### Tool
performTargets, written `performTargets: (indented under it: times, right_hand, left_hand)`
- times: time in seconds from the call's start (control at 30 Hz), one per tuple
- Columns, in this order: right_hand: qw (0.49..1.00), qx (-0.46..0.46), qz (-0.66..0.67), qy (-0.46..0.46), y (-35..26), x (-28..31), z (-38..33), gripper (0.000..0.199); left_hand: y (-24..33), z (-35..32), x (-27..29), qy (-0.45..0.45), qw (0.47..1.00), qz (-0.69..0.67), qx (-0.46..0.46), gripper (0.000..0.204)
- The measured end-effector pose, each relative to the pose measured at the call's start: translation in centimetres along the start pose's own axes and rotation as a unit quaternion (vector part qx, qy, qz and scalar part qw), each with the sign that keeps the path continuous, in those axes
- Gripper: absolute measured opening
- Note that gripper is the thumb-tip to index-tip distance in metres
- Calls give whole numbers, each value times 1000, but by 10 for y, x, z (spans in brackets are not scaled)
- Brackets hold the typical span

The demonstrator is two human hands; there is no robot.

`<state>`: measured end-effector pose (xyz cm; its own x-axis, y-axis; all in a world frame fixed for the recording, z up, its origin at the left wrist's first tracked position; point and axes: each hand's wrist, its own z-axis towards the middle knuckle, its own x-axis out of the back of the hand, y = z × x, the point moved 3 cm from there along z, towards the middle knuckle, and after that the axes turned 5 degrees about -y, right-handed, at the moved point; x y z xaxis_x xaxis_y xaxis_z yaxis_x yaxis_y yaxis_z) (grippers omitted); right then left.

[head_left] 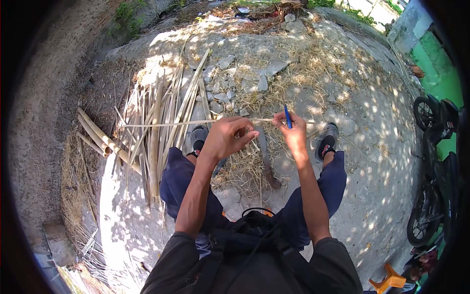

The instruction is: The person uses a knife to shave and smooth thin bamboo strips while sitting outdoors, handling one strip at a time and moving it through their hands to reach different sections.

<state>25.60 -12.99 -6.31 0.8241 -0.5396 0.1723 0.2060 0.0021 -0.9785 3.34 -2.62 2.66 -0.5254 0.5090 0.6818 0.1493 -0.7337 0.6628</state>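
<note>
A thin, pale bamboo strip (169,124) runs sideways in front of me, its long end reaching left over a pile of strips. My left hand (229,137) is curled at the strip's middle, thumb bent toward the forefinger. My right hand (293,131) pinches the strip near its right end. Between the right hand's fingers also stands a slim blue tool (288,117), like a pen or a knife handle; its lower part is hidden. Below the strip, a long grey bar (266,157) with a brown end lies on the ground between my feet.
Split bamboo strips (171,103) lie in a heap at left, beside thicker bamboo poles (98,132). Straw-like shavings (245,171) cover the ground between my legs. Broken stones (223,98) lie ahead. Parked motorbikes (433,166) and an orange stool (388,279) stand at right.
</note>
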Motion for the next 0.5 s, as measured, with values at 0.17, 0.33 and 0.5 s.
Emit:
performTargets:
  times: [0.17,0.33,0.5]
  right_hand:
    - [999,-7,-34,-13,-3,3,2,23]
    - [997,-24,76,-13,6,19,8,30]
    - [943,236,-173,158,-43,12,-3,29]
  left_hand:
    - [6,1,17,194,942,273,-25,22]
    - [-28,-5,1,49,973,211,83,16]
    - [-29,-6,2,67,981,145,109,14]
